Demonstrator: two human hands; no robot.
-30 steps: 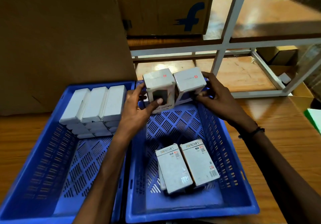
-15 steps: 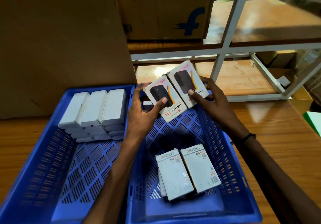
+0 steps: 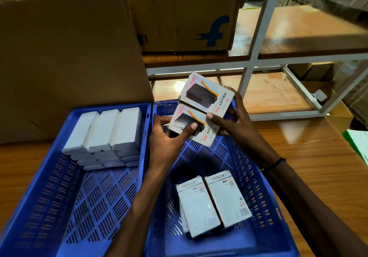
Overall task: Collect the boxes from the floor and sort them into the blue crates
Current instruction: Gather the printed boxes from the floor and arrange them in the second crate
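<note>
Head view: nearest, at six o'clock in the right blue crate (image 3: pixel 256 179), two Portronics boxes (image 3: pixel 214 203) lay flat side by side. Above that crate's far end, at twelve o'clock, the left hand (image 3: pixel 169 137) pinched the lower Halley 20K box (image 3: pixel 191 125) with its thumb on the printed face, while the right hand (image 3: pixel 233 117) gripped the upper Halley 20K box (image 3: pixel 207 93), the two touching edge to edge. At ten o'clock, the left blue crate (image 3: pixel 45 187) held stacked white boxes (image 3: pixel 105 131). Likely best: keep both boxes squared together, lower them flat into the open far end, labels up, clear of the pair below.
</note>
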